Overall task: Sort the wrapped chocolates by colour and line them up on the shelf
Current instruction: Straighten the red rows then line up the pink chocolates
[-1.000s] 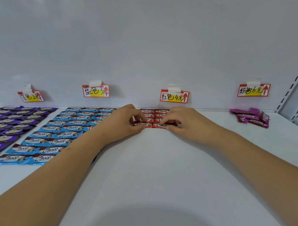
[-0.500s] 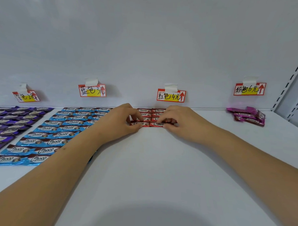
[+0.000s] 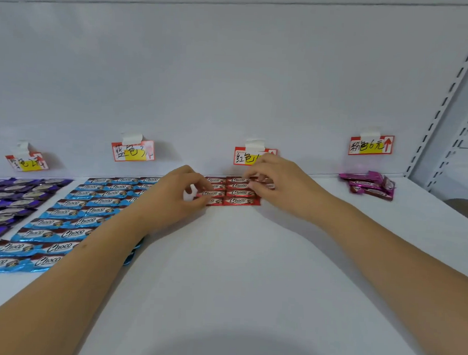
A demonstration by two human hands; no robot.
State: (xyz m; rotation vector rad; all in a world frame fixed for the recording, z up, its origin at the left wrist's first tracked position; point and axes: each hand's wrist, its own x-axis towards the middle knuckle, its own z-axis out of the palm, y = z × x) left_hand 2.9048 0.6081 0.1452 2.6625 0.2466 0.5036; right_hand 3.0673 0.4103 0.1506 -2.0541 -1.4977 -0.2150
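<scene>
Both hands rest on the red foil-wrapped chocolates (image 3: 238,196), laid in two columns at the back of the white shelf (image 3: 250,272). The left hand (image 3: 173,198) pinches the left column; the right hand (image 3: 275,184) pinches one wrapper's end at the right column's rear.

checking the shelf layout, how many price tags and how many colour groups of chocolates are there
price tags: 4
chocolate colour groups: 4 (purple, blue, red, pink)
total: 8
</scene>
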